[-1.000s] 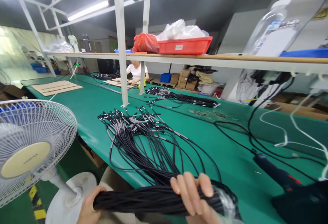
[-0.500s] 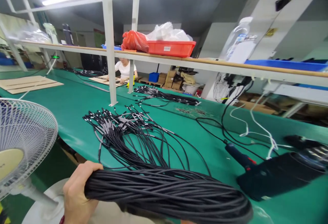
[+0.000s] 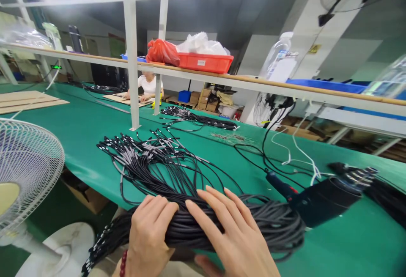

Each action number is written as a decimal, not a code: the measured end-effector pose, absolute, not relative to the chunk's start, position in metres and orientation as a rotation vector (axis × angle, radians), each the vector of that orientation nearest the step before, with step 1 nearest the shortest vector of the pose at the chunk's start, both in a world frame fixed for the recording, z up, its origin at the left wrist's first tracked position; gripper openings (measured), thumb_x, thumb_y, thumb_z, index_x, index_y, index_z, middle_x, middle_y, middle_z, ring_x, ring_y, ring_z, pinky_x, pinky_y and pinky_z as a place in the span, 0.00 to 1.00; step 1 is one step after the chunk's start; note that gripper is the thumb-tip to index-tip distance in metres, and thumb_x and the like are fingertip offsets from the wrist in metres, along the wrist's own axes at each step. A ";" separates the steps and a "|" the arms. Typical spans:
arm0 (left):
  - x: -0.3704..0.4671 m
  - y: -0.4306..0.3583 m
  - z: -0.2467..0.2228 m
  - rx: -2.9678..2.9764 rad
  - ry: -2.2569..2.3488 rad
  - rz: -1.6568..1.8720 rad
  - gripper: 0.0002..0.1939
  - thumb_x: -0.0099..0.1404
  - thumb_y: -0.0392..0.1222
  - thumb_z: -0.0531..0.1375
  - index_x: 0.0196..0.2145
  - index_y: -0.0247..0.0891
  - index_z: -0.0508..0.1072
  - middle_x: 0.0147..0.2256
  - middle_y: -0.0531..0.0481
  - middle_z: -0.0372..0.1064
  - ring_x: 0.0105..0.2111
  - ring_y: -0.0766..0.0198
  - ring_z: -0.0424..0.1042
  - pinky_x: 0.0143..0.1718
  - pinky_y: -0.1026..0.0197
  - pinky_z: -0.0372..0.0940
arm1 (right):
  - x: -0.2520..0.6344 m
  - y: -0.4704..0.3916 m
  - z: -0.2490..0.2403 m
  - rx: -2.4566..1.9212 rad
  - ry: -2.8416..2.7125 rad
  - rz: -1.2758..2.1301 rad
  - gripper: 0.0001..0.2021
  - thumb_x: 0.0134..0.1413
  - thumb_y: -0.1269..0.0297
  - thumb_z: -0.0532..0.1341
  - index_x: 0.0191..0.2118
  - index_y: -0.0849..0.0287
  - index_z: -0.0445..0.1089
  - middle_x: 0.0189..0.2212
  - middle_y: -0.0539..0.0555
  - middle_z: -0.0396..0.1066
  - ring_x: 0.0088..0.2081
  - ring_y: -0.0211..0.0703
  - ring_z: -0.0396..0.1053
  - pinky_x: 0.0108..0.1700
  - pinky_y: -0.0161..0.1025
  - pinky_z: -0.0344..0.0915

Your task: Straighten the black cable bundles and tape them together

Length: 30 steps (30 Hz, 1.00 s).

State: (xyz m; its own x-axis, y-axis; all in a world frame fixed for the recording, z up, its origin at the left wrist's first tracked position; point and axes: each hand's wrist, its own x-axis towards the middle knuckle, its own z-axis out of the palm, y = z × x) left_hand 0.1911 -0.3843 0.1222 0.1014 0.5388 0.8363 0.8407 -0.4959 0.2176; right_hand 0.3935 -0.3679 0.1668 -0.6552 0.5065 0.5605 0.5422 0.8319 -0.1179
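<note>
A thick bundle of black cables (image 3: 275,226) lies across the near edge of the green table. My left hand (image 3: 150,230), with a red bead bracelet at the wrist, is wrapped round the bundle left of its middle. Resting over the top of the bundle, my right hand (image 3: 228,226) has its fingers stretched out and apart. The bundle's white-marked connector ends (image 3: 100,243) hang at the lower left. Behind the hands, more cable ends with grey sleeves (image 3: 133,154) fan out on the table.
A white fan (image 3: 30,171) stands at the left. A dark heat gun (image 3: 326,198) lies at the right, near loose cords. Another cable bundle (image 3: 206,120) is farther back. A shelf (image 3: 247,81) crosses above, and a person (image 3: 149,86) sits across the green table (image 3: 85,141).
My right hand has come into view over the bundle. My left hand has moved right along it, and connector ends now show at the lower left. The view has shifted slightly.
</note>
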 end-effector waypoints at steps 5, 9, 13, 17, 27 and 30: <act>0.208 -0.385 0.111 -2.139 -1.377 -1.287 0.13 0.47 0.28 0.53 0.31 0.42 0.62 0.23 0.50 0.66 0.23 0.59 0.66 0.27 0.57 0.59 | 0.370 -0.361 0.166 -0.768 -2.524 -0.415 0.25 0.47 0.73 0.61 0.54 0.62 0.66 0.45 0.59 0.72 0.48 0.53 0.68 0.57 0.52 0.59; 0.211 -0.386 0.101 -2.172 -1.464 -1.358 0.16 0.41 0.29 0.53 0.30 0.43 0.60 0.23 0.50 0.67 0.23 0.57 0.67 0.27 0.55 0.61 | 0.357 -0.358 0.158 -0.675 -2.557 -0.423 0.21 0.45 0.76 0.58 0.49 0.66 0.68 0.34 0.56 0.74 0.34 0.47 0.69 0.45 0.45 0.66; 0.194 -0.395 0.105 -2.309 -1.760 -1.483 0.20 0.43 0.28 0.55 0.36 0.44 0.66 0.31 0.50 0.73 0.32 0.55 0.73 0.38 0.54 0.67 | 0.348 -0.346 0.153 -0.659 -2.518 -0.322 0.31 0.35 0.77 0.56 0.52 0.65 0.65 0.29 0.53 0.72 0.29 0.45 0.67 0.34 0.42 0.63; 0.159 -0.398 0.119 -2.933 -1.952 -1.615 0.30 0.55 0.42 0.64 0.55 0.46 0.61 0.45 0.50 0.73 0.45 0.58 0.72 0.47 0.59 0.66 | 0.358 -0.340 0.147 -0.584 -2.552 -0.325 0.24 0.38 0.77 0.54 0.47 0.63 0.67 0.28 0.52 0.70 0.29 0.44 0.66 0.35 0.42 0.61; 0.174 -0.306 0.100 -3.143 -1.684 -1.113 0.21 0.59 0.43 0.63 0.49 0.42 0.66 0.48 0.47 0.70 0.49 0.56 0.70 0.52 0.53 0.64 | 0.415 -0.398 0.149 -0.807 -2.796 -0.466 0.11 0.54 0.80 0.51 0.35 0.56 0.65 0.26 0.48 0.65 0.30 0.40 0.67 0.46 0.40 0.62; 0.206 -0.287 0.079 -3.284 -1.393 -0.785 0.42 0.53 0.46 0.68 0.61 0.40 0.55 0.62 0.39 0.56 0.63 0.50 0.55 0.61 0.49 0.55 | 0.425 -0.414 0.155 -0.907 -2.827 -0.426 0.12 0.55 0.80 0.50 0.34 0.57 0.65 0.27 0.48 0.66 0.31 0.40 0.67 0.47 0.41 0.63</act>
State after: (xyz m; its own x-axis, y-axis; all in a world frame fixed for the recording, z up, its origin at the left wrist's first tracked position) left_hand 0.2055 -0.2873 0.0794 0.6414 0.7469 0.1753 0.5368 -0.6001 0.5930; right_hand 0.4251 -0.4140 0.1548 -0.8080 0.5470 0.2191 0.5872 0.7780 0.2234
